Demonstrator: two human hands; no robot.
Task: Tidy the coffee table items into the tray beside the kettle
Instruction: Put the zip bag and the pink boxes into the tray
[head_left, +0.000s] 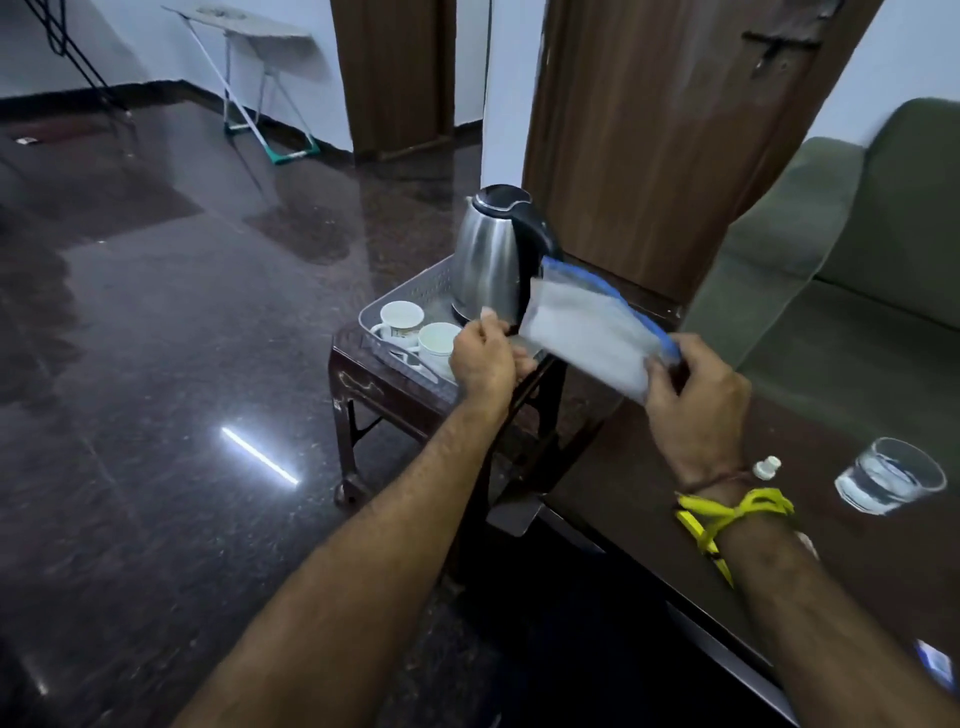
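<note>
A clear zip bag (587, 327) with a blue seal, holding white powder, hangs in the air beside the steel kettle (493, 254). My right hand (696, 395) grips its near end. My left hand (485, 356) pinches its lower left corner just above the grey perforated tray (410, 288). Two white cups (402, 319) (439, 343) stand in the tray in front of the kettle. The tray sits on a small dark side table (374, 384).
On the dark coffee table (649, 499) at right stand a glass of water (891, 475) and a small white-capped bottle (768, 466). A green sofa (841, 270) lies behind it. A wooden door (665, 130) is behind the kettle. Polished dark floor spreads to the left.
</note>
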